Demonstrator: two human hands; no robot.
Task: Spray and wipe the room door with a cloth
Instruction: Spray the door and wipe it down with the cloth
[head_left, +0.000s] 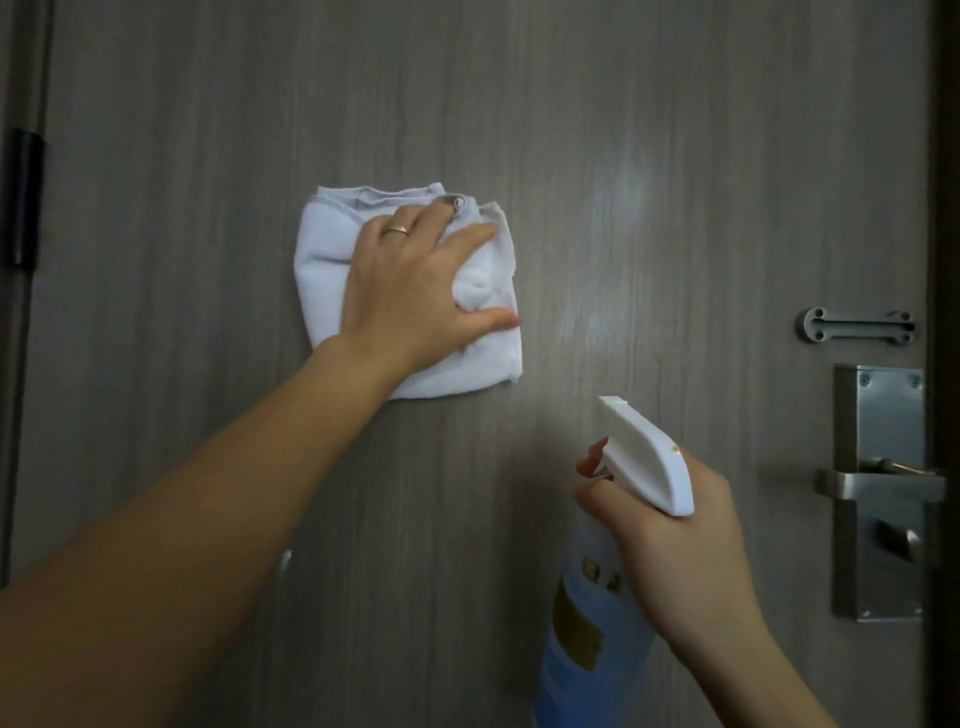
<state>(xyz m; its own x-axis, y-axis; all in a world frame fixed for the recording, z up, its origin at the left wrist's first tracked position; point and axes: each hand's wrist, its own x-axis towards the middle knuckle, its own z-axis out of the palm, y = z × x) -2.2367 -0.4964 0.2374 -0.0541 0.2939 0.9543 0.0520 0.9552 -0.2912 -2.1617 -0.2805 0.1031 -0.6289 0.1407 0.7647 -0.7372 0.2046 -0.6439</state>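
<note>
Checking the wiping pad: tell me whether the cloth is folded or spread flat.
Folded. The white cloth shows stacked layered edges along its top, and the left hand presses it against the door.

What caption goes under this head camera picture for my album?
Left hand presses a folded white cloth on the grey wood-grain door while right hand grips a white-topped spray bottle.

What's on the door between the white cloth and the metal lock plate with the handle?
Only bare door in the head view: wood-grain surface with a pale sheen. Nothing lies between the cloth and the lock plate.
</note>
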